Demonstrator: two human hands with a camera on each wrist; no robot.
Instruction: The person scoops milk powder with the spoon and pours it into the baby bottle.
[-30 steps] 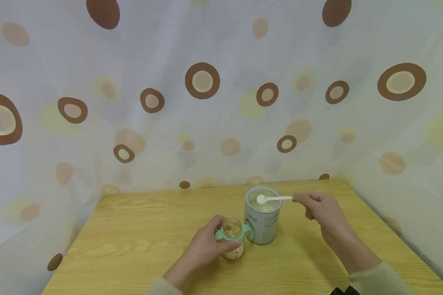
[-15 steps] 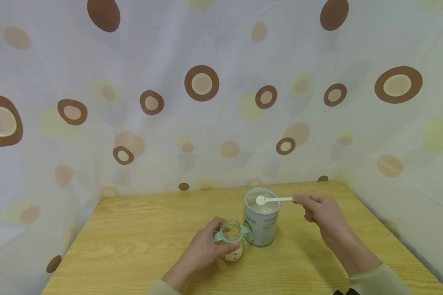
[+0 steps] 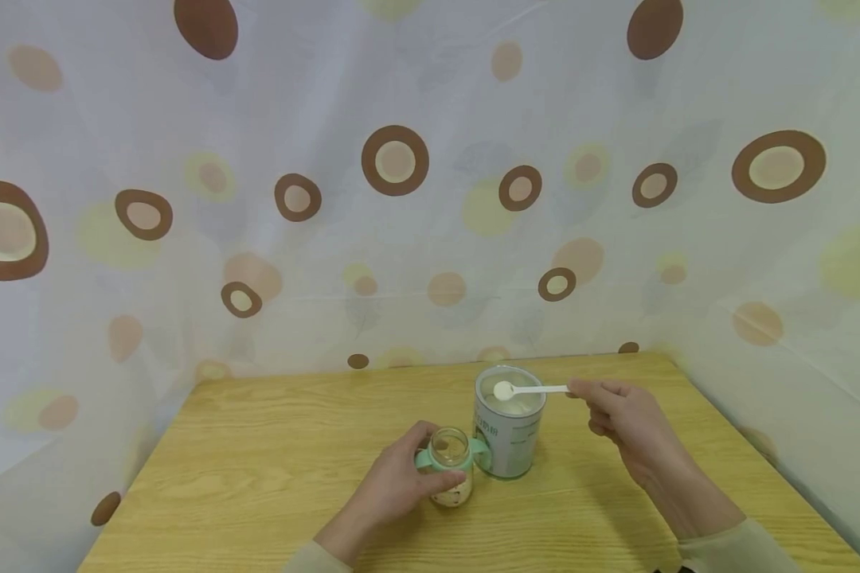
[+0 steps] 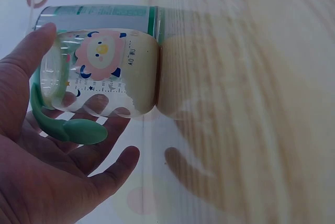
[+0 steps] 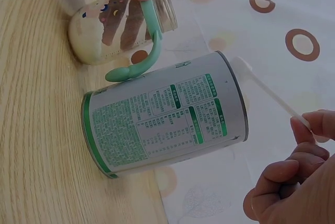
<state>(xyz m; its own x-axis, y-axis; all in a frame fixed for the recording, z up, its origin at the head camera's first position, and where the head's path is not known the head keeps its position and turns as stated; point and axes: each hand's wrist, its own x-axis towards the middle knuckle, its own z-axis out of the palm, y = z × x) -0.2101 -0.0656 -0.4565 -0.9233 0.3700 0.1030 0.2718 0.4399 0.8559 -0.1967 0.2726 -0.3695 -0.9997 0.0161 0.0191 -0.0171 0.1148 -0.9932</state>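
Note:
My left hand (image 3: 394, 481) holds a clear baby bottle (image 4: 107, 72) round its neck and upper side. Two mint-green handles (image 5: 149, 51) stick out from the bottle, and its lower part is filled with pale powder. It stands upright and uncapped on the table. Just behind it to the right is an open milk powder can (image 3: 507, 442) with green print. Above the can's mouth, a white measuring scoop (image 3: 541, 389) is held level, its bowl full of pale powder. My right hand (image 3: 631, 422) pinches the end of its handle between thumb and forefinger.
Both containers stand on a wooden table (image 3: 279, 446). A white curtain (image 3: 430, 239) with brown and yellow spots hangs along the back and sides. One bottle handle reaches close to the can's side.
The scoop has shifted very slightly to the left over the can's mouth. The left hand, bottle and can have stayed in place.

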